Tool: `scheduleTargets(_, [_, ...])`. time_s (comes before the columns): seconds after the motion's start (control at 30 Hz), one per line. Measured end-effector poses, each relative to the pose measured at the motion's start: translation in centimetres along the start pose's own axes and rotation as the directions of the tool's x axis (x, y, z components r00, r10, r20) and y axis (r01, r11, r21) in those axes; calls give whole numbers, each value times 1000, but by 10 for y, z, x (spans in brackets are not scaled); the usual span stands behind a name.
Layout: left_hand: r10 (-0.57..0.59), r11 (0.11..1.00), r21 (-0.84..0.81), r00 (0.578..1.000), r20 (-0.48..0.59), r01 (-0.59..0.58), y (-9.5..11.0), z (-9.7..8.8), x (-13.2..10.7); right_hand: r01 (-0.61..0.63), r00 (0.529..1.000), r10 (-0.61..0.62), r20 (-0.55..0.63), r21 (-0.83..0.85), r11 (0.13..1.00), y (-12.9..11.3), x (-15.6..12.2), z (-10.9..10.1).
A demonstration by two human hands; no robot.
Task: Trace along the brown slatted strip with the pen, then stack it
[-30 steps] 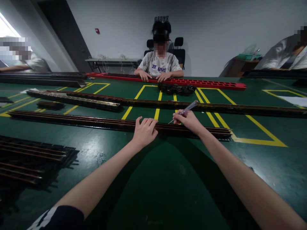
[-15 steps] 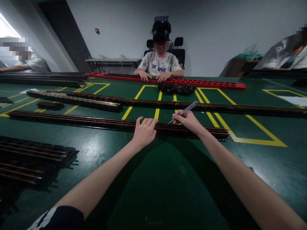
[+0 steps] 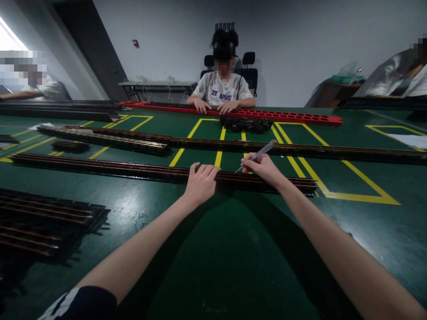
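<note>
A long black rail (image 3: 110, 171) with copper-coloured lines along it lies across the green table in front of me. My left hand (image 3: 200, 184) rests palm down on the rail, its fingers stretched over the top and the little finger lifted; the thumb is mostly hidden. To its right, my right hand (image 3: 262, 169) is closed around a screwdriver (image 3: 262, 152) with a clear handle. The screwdriver is tilted, and its thin shaft points down and left to the rail's far edge. Whether the tip touches the rail is hard to tell.
Beyond my rail lie another long dark rail (image 3: 310, 150), a bundle of strips (image 3: 110, 138) and a dark pile of parts (image 3: 245, 124). More rails (image 3: 43, 213) are at left front. Across the table, a person's hands rest on a red slotted frame (image 3: 287, 116). Yellow tape (image 3: 360, 196) marks the tabletop.
The rail's right end has slid slightly to the left. My right hand and the screwdriver have shifted very slightly to the right. My left hand is almost unchanged.
</note>
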State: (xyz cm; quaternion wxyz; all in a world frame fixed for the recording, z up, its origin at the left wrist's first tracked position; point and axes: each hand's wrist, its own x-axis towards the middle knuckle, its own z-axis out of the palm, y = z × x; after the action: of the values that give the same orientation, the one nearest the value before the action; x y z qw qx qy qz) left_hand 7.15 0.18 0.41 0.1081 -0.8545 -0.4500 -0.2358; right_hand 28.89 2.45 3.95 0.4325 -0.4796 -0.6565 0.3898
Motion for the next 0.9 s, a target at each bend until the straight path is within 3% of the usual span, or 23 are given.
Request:
scheduleTargets(0.4, [29,999,-15,1000,-7,-29,0,-4,-1,-7,1000,7,27,11,1000,-3,-1,4])
scheduleTargets(0.9, [70,993,-98,995,68,-63,-5,-3,1,-8,1000,7,30,48,999,0,0,4])
